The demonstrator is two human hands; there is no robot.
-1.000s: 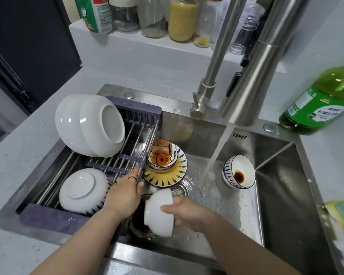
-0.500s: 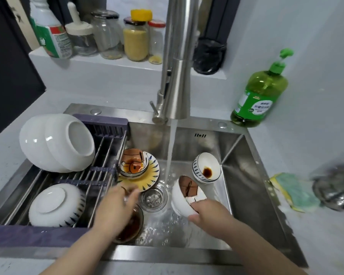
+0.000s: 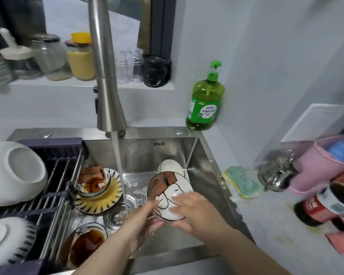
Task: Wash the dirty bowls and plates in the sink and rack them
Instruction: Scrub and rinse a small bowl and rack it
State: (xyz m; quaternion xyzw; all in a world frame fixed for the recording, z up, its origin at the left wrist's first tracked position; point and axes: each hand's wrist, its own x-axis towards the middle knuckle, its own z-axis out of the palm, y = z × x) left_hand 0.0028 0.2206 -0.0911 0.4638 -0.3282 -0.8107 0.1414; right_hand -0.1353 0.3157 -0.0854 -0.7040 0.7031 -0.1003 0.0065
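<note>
Left hand (image 3: 145,220) gripped the brown-and-white cartoon ceramic bowl (image 3: 164,188); right hand (image 3: 191,211), fingers flat, pressed inside. Tilting toward the water stream (image 3: 120,175), left of the fingers, was advised.

We get soft, even, fairly bright light; shadows are faint. Dull sheen runs down the faucet (image 3: 105,76) and the sink (image 3: 167,151) wall. Edges bow from the wide lens. The lower right and far left are smeared, and the right hand (image 3: 195,213) blurs pale over the bowl (image 3: 165,187).
</note>
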